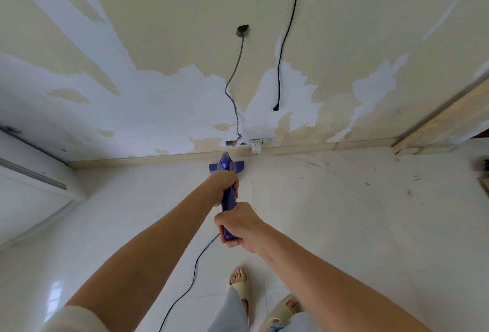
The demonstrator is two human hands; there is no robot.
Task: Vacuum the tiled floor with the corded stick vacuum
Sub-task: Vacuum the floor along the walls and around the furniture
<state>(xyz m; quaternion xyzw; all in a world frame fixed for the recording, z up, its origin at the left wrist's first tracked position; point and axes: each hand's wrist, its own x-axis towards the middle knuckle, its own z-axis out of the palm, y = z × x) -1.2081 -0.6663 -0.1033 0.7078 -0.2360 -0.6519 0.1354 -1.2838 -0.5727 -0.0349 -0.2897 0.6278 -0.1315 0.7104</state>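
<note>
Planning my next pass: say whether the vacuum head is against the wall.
Against it: vacuum head sits at the baseboard, beneath the outlet.

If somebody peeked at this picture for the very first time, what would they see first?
Probably the purple stick vacuum in the middle, its head pushed up to the skirting board, with the left hand and right hand both gripping its handle. Next, the big patchy wall behind it, cream paint peeled to white, with a black cable dangling down it. Dirt marks speckle the tiled floor to the right.
</note>
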